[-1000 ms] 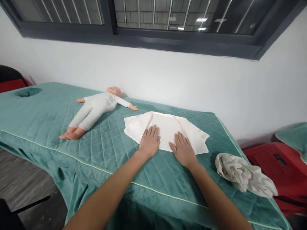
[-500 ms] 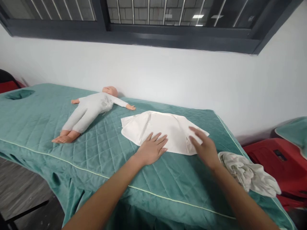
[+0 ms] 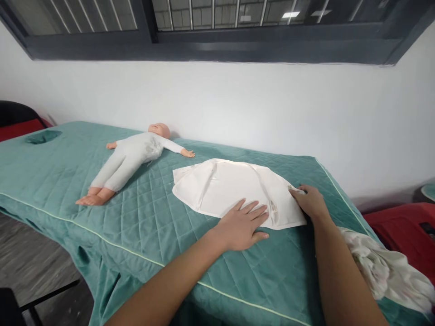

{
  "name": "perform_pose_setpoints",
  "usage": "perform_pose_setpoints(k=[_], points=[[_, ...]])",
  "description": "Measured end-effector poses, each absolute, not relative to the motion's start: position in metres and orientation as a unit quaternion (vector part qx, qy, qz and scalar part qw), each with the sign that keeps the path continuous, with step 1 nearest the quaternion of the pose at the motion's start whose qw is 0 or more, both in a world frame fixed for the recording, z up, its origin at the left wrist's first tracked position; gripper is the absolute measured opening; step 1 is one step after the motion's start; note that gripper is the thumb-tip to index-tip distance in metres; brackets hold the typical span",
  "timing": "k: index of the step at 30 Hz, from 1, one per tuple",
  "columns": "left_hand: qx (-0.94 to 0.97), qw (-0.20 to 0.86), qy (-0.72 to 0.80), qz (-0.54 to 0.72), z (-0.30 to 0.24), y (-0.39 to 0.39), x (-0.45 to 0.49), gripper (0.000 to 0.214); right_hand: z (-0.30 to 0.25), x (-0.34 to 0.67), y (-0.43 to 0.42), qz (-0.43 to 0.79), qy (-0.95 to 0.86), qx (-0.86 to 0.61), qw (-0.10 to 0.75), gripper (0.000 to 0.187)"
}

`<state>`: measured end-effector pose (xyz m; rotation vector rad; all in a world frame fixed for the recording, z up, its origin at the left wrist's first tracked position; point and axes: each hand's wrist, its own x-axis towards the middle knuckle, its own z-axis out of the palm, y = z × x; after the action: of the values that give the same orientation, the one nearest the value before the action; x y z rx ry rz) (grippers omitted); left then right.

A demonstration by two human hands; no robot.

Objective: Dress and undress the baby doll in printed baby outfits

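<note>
A white cloth piece [image 3: 234, 181] with stitched edges lies spread on the green quilted cover, its right part creased. My left hand [image 3: 243, 226] rests flat on its near edge, palm down and fingers spread. At the cloth's right end, my right hand [image 3: 311, 201] has its thumb and fingers closed around the edge; part of its fingers is hidden. Further left, a baby doll [image 3: 131, 154] in a white suit lies on its back, arms out, apart from both hands.
The green quilted cover [image 3: 163, 226] drapes over the bed's front edge. A crumpled whitish cloth [image 3: 390, 271] lies by my right forearm. Red chairs [image 3: 404, 226] stand beyond the right end. A white wall [image 3: 238, 104] and a barred window run behind.
My right hand has moved right from above the cloth to its right end and closed on it. My left hand has slid right along the near edge. The view has shifted slightly.
</note>
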<state>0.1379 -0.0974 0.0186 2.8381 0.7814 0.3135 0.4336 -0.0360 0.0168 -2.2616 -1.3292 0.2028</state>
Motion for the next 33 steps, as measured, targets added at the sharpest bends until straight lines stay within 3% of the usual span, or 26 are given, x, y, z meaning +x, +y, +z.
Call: perform_pose_setpoints(k=[6, 11, 19, 22, 26, 29, 33], points=[[0.964, 0.098, 0.222, 0.112, 0.017, -0.099, 0.155, 0.065, 0.022, 0.429, -0.034, 0.019, -0.390, -0.860, 0.328, 0.038], [0.956, 0.109, 0.225, 0.155, 0.017, -0.103, 0.166, 0.060, 0.023, 0.422, -0.035, -0.070, -0.392, -0.825, 0.401, 0.031], [0.829, 0.050, 0.364, 0.422, 0.008, -0.077, 0.096, 0.035, 0.024, 0.401, -0.045, -0.173, -0.576, -0.643, 0.473, 0.019], [0.723, -0.003, 0.502, 0.474, 0.003, -0.049, 0.023, 0.032, 0.027, 0.386, -0.052, -0.173, -0.604, -0.616, 0.475, 0.016], [0.519, 0.008, 0.747, 0.416, 0.001, -0.016, -0.055, 0.039, 0.037, 0.355, -0.062, -0.182, -0.650, -0.548, 0.494, 0.017], [0.524, 0.055, 0.777, 0.344, -0.001, -0.002, -0.071, 0.036, 0.040, 0.321, -0.070, -0.123, -0.683, -0.530, 0.487, 0.020], [0.570, 0.043, 0.740, 0.354, -0.004, 0.010, -0.063, 0.023, 0.028, 0.280, -0.074, 0.002, -0.742, -0.540, 0.396, 0.026]])
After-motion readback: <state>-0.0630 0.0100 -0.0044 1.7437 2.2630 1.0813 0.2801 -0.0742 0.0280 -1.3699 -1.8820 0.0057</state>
